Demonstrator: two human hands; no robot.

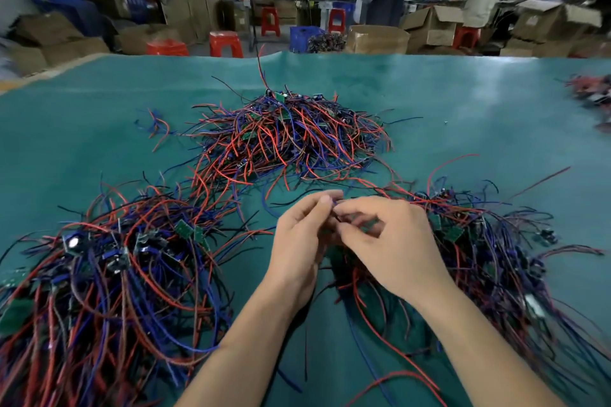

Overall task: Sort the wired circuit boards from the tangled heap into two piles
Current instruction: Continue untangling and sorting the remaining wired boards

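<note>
Both hands, left hand and right hand, pinch one wired board (blurred).

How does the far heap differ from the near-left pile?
The far heap is a compact, tangled mound with few boards showing; the near-left pile is spread wider, its wires trailing mostly towards the person. The heap lies beyond both hands; the pile lies beside the left hand. Both hold red, blue and black wires with green boards, on the green mat.
</note>
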